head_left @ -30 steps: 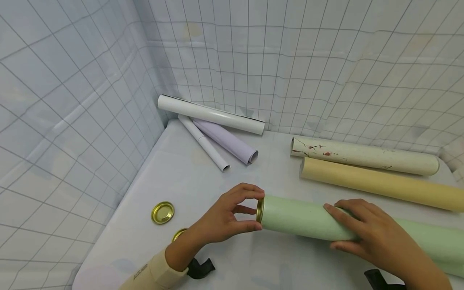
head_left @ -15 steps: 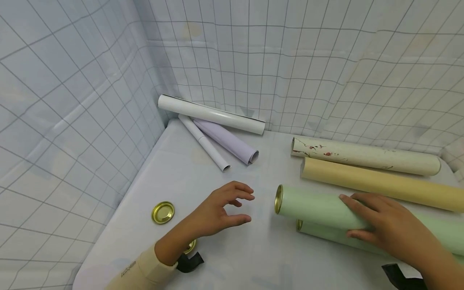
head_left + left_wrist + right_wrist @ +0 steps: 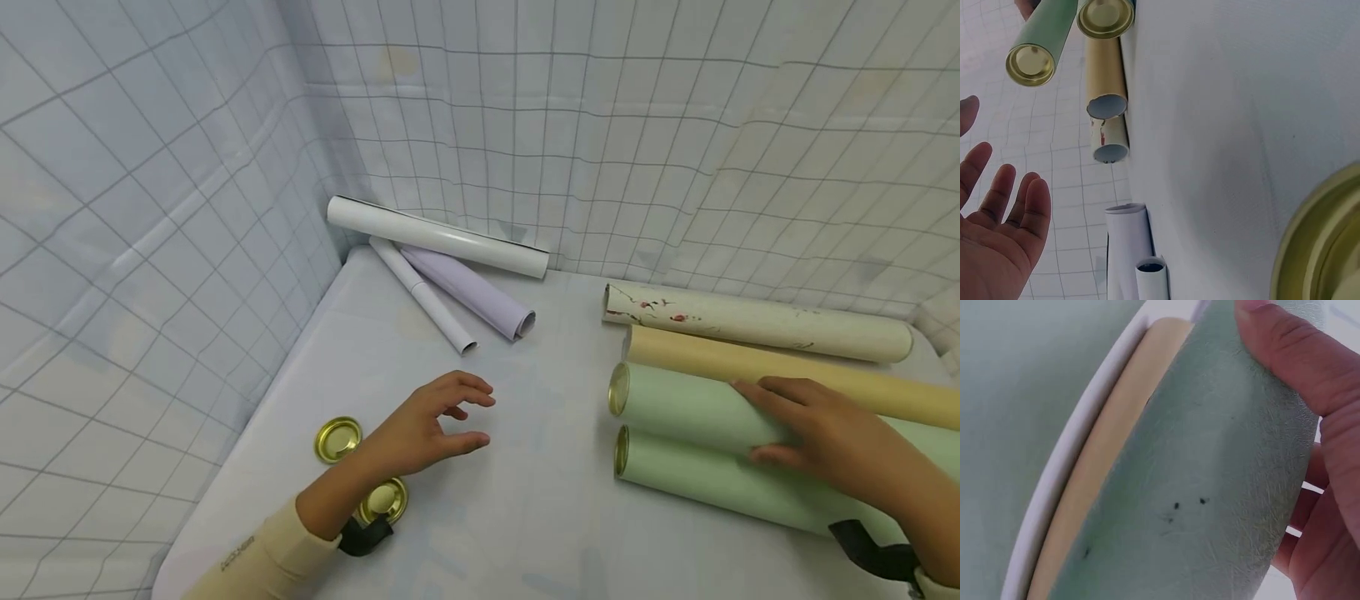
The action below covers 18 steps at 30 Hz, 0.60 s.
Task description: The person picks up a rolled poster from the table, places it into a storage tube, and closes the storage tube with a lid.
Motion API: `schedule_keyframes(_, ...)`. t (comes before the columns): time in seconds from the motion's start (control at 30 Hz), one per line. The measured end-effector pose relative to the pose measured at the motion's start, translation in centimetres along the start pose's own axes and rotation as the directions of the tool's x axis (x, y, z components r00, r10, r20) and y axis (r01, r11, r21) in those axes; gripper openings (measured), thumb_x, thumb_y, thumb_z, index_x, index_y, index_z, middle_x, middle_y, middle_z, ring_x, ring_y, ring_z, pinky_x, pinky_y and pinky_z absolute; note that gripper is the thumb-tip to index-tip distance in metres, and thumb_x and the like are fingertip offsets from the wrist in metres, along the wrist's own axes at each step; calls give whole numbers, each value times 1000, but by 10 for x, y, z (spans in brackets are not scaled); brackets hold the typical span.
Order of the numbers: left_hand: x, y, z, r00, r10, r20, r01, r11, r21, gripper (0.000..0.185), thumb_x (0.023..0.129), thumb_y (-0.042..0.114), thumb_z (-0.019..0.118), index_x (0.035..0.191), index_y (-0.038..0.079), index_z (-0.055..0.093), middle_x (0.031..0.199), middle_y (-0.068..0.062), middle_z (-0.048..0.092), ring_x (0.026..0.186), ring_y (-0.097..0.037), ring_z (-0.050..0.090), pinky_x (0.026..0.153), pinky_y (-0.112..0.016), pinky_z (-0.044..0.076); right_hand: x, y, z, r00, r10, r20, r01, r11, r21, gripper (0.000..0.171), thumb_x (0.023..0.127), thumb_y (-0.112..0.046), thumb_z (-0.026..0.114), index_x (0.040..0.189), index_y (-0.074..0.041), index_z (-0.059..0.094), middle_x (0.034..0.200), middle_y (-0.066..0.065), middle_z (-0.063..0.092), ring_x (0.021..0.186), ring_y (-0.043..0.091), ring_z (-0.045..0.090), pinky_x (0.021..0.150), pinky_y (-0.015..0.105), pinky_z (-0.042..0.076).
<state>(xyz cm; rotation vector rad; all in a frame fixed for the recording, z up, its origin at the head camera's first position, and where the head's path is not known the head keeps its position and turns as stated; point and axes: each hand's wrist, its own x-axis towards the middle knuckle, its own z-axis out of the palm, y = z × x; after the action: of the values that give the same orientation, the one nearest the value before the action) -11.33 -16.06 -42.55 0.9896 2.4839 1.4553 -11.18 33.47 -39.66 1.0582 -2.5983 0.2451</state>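
My right hand (image 3: pixel 753 421) grips a pale green tube (image 3: pixel 675 404) with a gold cap (image 3: pixel 618 389) on its left end. Its fingers (image 3: pixel 1291 356) curl over the tube (image 3: pixel 1210 487). In the left wrist view this tube (image 3: pixel 1035 50) hangs a little off the table, between a second green tube (image 3: pixel 712 479) and a yellow tube (image 3: pixel 787 371). My left hand (image 3: pixel 480 417) hovers over the table with relaxed fingers (image 3: pixel 1029 206), holding nothing. Two gold lids (image 3: pixel 337 439) (image 3: pixel 382 500) lie beside its wrist.
A cream patterned tube (image 3: pixel 750 321) lies behind the yellow one. Three rolls of paper, white (image 3: pixel 435 237), lilac (image 3: pixel 472 292) and thin white (image 3: pixel 423 296), lie in the back left corner. Gridded cloth walls (image 3: pixel 150 208) close the table (image 3: pixel 525 517) at left and back.
My left hand let go of the green tube's capped end and drew back to the left. My right hand carried that tube right and away, uncovering the second green tube.
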Motion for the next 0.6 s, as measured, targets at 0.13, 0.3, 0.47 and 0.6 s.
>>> schedule_keyframes(0.13,-1,-1,-3,1000,-1,-3,1,1000,12,41,86,14,80,123,17,63,131,5,54,118,-14,55,89,-32,54,0,6,2,1000,-6,11,6,1000,-2,90,62,-47,88,141,-18,57,111,6,65,96,27,64,87,26,41)
schedule_keyframes(0.3,0,0,-3,1000,12,-8,-12,1000,7,41,86,15,80,123,17,63,131,4,54,117,-14,55,89,-33,54,2,5,2,1000,-16,1,16,1000,-1,86,67,-55,82,140,-18,58,111,7,65,95,27,64,85,29,41)
schedule_keyframes(0.47,2,1,-1,1000,20,-10,-20,1000,-14,40,87,15,79,123,16,64,131,3,55,117,-15,55,89,-34,54,6,0,1,999,-37,-21,37,999,3,78,83,-72,56,139,-18,59,109,3,63,92,22,61,82,29,41)
schedule_keyframes(0.6,6,4,4,999,39,-9,-39,999,-32,40,87,14,79,123,15,64,130,2,55,117,-15,56,89,-34,54,10,-8,1,997,-59,-42,60,998,8,76,91,-74,38,137,-19,61,108,0,60,90,15,55,76,28,42)
